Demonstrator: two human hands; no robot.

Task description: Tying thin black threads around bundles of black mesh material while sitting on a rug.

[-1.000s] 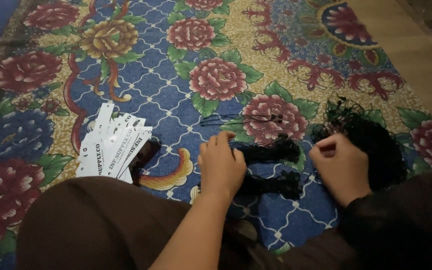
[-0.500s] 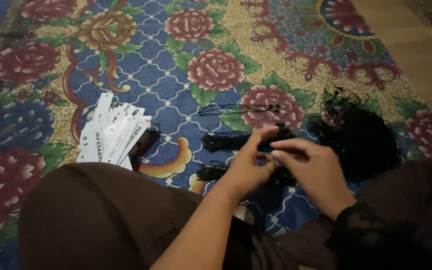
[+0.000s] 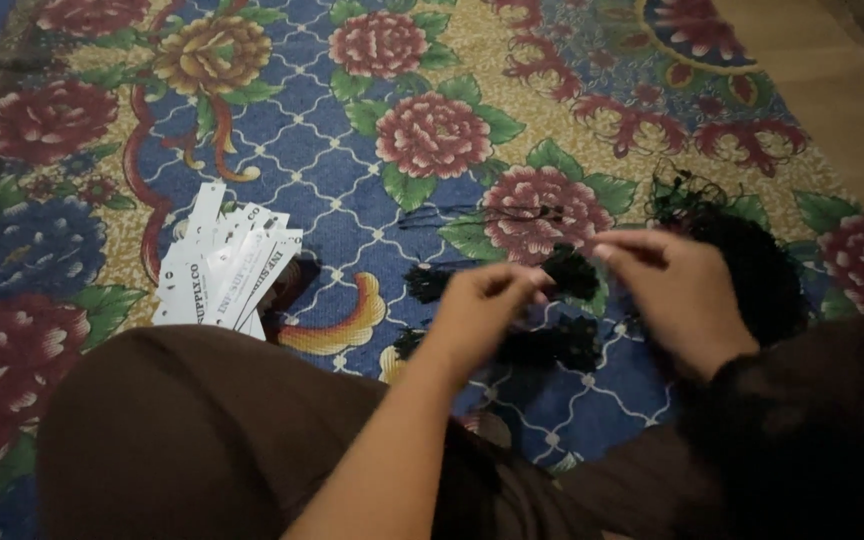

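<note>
Black bundle (image 3: 570, 272) pinched between left hand (image 3: 477, 310) and right hand (image 3: 677, 295) — long axis crosswise, hand to hand; second bundle (image 3: 542, 345) just below, nearer the left.

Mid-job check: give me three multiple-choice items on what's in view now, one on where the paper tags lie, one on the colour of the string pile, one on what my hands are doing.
1. Where does the stack of white paper tags lie?
A. left of both hands, on the carpet
B. on the black pile
C. in the right hand

2. What colour is the tangled pile of strings?
A. white
B. black
C. red

3. What is the state of the left hand and right hand?
A. both flat on the carpet
B. raised together, pinching a thin black string
C. each holding a tag

Answers: 1 A, the tags fan out beside the knee. 2 B, the pile is dark throughout. 3 B, the fingertips meet above the floral carpet.
</note>
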